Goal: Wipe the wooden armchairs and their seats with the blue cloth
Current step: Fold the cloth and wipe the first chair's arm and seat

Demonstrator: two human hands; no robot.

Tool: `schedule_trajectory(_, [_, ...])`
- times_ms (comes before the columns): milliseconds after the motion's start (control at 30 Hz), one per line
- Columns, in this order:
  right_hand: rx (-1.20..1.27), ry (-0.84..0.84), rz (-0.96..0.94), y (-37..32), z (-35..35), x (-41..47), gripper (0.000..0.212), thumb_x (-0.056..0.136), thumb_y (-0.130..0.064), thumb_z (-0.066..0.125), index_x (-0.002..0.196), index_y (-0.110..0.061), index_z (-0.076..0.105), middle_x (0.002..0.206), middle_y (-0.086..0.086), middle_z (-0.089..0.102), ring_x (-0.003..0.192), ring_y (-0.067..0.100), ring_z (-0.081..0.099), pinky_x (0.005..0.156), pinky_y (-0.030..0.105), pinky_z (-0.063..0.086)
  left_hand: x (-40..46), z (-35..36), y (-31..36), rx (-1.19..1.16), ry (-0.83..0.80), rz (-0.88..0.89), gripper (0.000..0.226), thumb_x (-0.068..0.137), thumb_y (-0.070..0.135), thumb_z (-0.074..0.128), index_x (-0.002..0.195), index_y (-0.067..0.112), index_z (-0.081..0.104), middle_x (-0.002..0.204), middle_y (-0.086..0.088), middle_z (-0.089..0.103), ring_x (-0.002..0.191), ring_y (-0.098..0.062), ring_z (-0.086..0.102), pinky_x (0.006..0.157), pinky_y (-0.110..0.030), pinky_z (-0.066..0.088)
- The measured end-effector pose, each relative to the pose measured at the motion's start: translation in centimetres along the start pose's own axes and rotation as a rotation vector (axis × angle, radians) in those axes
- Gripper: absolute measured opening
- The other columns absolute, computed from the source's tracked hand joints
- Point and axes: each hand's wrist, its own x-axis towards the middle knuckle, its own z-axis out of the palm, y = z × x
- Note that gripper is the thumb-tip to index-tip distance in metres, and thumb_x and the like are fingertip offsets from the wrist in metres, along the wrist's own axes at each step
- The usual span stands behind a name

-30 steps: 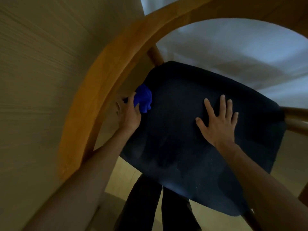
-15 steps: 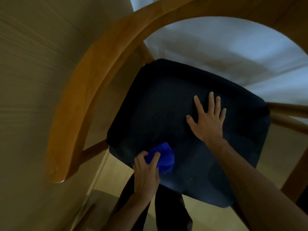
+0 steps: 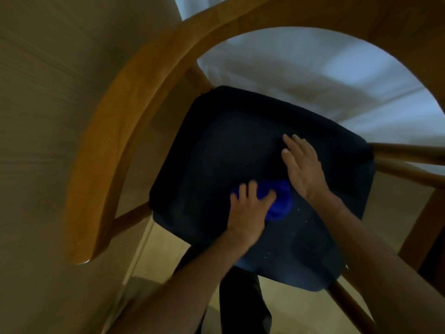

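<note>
Left hand (image 3: 248,208) bunching blue cloth (image 3: 279,201) mid-seat (image 3: 216,150), toward front edge. Right hand (image 3: 303,167) flat, fingers straight. Risk: cloth crowding right wrist; specks near front edge possibly missed.

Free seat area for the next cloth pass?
Bare seat lies between the curved armrest and both hands, toward the back. Crowded near the middle front: left hand grips the cloth right beside the flat right hand.
</note>
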Motion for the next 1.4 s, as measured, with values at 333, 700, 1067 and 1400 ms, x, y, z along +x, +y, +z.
schedule_trajectory(333, [-0.527,-0.153,-0.574,1.6,5.5,-8.5,0.058,0.086,-0.056,0.043,0.14,-0.035,0.04,0.142,0.008,0.044,0.13,0.032,0.039,0.106,0.058,0.029,1.5,-6.2,-9.2,-0.118,0.083,-0.243,0.058,0.092,0.028,0.043,0.148,0.032,0.027,0.155,-0.011,0.015,0.142,-0.035,0.013,0.106,-0.057,0.03])
schedule_trajectory(700, [-0.505,-0.014,-0.292,-3.2,16.5,-16.5,0.064,0.072,-0.057,0.069,0.129,-0.037,0.048,0.127,0.007,0.047,0.111,0.031,0.046,0.085,0.055,0.046,2.5,-5.4,-9.6,0.081,-0.151,-0.271,0.082,0.093,0.04,0.05,0.151,0.028,-0.007,0.154,-0.015,-0.027,0.142,-0.04,-0.02,0.109,-0.068,0.016])
schedule_trajectory(1067, [-0.279,0.474,0.156,9.8,2.6,-9.9,0.046,0.093,-0.042,0.046,0.134,-0.022,0.047,0.125,0.019,0.043,0.108,0.036,0.044,0.084,0.046,0.043,5.2,-5.2,-6.8,0.204,-0.248,-0.074,0.1,0.084,0.054,0.059,0.146,0.041,-0.018,0.148,-0.011,-0.041,0.138,-0.04,-0.032,0.104,-0.074,0.012])
schedule_trajectory(1400, [-0.178,0.28,0.033,0.1,15.5,-17.5,0.043,0.081,-0.04,0.059,0.121,-0.027,0.05,0.115,0.012,0.047,0.092,0.031,0.048,0.067,0.039,0.05,5.1,-5.0,-6.4,0.219,-0.257,-0.096,0.101,0.085,0.052,0.059,0.146,0.04,-0.02,0.147,-0.012,-0.043,0.136,-0.04,-0.034,0.104,-0.074,0.01])
